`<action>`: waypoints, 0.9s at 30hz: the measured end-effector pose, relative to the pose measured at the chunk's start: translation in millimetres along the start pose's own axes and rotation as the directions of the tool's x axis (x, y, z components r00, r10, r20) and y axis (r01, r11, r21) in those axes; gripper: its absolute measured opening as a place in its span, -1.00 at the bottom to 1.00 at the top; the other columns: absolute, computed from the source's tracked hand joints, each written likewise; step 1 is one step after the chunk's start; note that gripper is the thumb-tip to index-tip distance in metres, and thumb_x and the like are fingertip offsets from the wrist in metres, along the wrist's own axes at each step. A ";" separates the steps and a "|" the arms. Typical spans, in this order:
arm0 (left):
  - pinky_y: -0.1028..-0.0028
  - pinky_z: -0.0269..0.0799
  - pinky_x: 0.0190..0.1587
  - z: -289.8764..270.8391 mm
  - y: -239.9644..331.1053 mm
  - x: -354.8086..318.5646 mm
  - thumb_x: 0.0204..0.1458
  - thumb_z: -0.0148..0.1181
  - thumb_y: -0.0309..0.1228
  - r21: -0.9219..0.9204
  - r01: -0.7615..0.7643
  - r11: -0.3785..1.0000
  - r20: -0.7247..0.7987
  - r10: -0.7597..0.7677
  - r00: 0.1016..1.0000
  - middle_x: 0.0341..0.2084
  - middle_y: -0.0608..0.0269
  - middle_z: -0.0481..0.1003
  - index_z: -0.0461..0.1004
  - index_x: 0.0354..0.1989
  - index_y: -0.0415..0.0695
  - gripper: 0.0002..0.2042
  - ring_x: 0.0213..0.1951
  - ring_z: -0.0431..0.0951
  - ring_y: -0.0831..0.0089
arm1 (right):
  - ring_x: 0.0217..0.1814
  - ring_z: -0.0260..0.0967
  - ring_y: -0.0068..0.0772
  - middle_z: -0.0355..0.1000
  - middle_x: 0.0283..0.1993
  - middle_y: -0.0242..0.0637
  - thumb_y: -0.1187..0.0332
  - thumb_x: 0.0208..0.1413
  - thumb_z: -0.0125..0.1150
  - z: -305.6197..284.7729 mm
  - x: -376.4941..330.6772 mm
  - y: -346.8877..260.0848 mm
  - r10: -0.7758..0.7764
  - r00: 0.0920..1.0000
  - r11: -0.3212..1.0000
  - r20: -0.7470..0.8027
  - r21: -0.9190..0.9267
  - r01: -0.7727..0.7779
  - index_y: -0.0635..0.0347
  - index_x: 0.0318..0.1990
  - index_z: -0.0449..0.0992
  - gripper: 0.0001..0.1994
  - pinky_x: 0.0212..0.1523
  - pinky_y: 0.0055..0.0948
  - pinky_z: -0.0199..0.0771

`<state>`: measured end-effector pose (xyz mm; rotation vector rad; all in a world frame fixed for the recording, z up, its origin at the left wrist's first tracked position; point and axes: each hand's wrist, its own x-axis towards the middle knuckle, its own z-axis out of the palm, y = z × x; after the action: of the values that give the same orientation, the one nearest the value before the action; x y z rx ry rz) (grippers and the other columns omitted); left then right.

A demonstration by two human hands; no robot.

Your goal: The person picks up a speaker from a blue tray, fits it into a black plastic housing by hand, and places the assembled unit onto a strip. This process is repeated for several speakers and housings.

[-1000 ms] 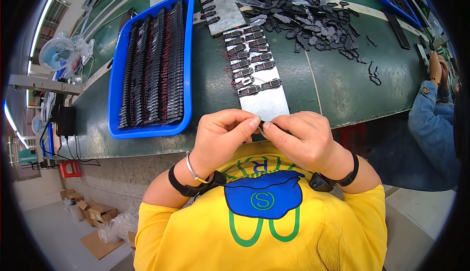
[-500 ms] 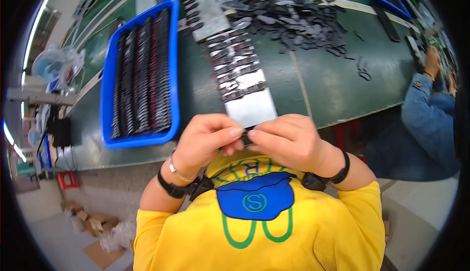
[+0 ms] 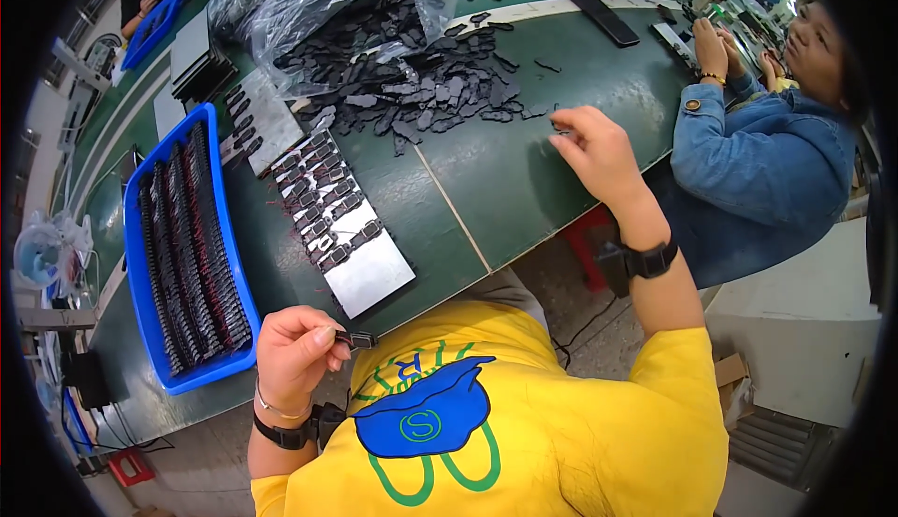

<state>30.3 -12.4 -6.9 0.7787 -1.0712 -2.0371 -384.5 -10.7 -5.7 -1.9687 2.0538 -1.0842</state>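
Note:
My left hand [image 3: 297, 353] is near the table's front edge, thumb and fingers closed on a small black rectangular part [image 3: 360, 339] with a framed face. My right hand [image 3: 599, 154] reaches out over the table's right side, thumb and forefinger slightly apart. Tiny dark strips [image 3: 559, 128] show at its fingertips; whether it touches them I cannot tell. Between my hands lies a silvery plate [image 3: 372, 279] bearing rows of similar black parts [image 3: 323, 180] with thin red wires. Left of it, a blue tray [image 3: 245, 288] holds packed rows of black parts.
Loose flat black pieces [image 3: 421, 96] spread from a clear plastic bag [image 3: 271, 12] at the back. A second plate [image 3: 271, 120] adjoins the first. Stacked grey plates [image 3: 198, 59] stand back left. A dark flat bar [image 3: 603, 20] lies back right. A co-worker in denim [image 3: 758, 157] sits at right.
My hands have parted: the right has moved far out to the right, while the left keeps the black part near the table edge. The whole view has swung to the right.

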 end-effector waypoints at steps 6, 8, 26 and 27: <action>0.62 0.45 -0.52 0.9 5.2 -6.6 0.07 0.19 -0.51 0.049 0.001 0.999 0.006 -0.001 1.000 -0.53 0.07 0.57 0.53 -0.36 -0.35 -0.89 -0.58 0.53 0.51 | -0.21 0.44 -0.11 0.45 -0.27 -0.17 0.54 -0.08 0.23 5.7 48.2 16.3 -0.226 0.956 0.914 0.187 -0.300 0.275 0.25 -0.25 0.54 -0.81 -0.20 -0.30 0.46; 0.63 0.46 -0.51 -1.9 5.1 -8.6 0.07 0.19 -0.51 0.049 0.004 0.999 0.002 -0.004 1.000 -0.53 0.07 0.57 0.53 -0.35 -0.34 -0.88 -0.58 0.54 0.51 | -0.16 0.42 -0.06 0.45 -0.27 -0.16 0.53 -0.10 0.22 4.2 61.3 26.7 -0.174 0.913 0.898 0.368 -0.321 0.301 0.24 -0.25 0.55 -0.81 -0.15 -0.23 0.45; 0.61 0.45 -0.47 5.2 4.5 0.6 0.09 0.17 -0.51 0.033 0.101 0.994 -0.022 -0.100 0.995 -0.52 0.09 0.57 0.53 -0.34 -0.35 -0.88 -0.55 0.53 0.52 | -0.47 0.42 -0.34 0.43 -0.38 -0.22 0.55 -0.24 0.27 27.3 4.1 -58.8 -0.227 0.937 0.938 0.265 0.319 0.137 0.30 -0.33 0.46 -0.78 -0.43 -0.45 0.43; 0.61 0.44 -0.48 8.2 4.7 2.4 0.08 0.17 -0.50 0.061 0.123 0.990 -0.023 -0.122 0.992 -0.52 0.08 0.56 0.53 -0.34 -0.35 -0.87 -0.54 0.53 0.51 | -0.48 0.43 -0.35 0.43 -0.39 -0.23 0.57 -0.24 0.26 33.9 -2.5 -69.8 -0.228 0.937 0.906 0.266 0.410 0.104 0.31 -0.34 0.46 -0.78 -0.44 -0.46 0.43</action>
<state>24.1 -12.6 0.6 0.9146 -1.1049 -2.1023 -307.9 -16.4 6.0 -1.9780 1.4037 -1.0363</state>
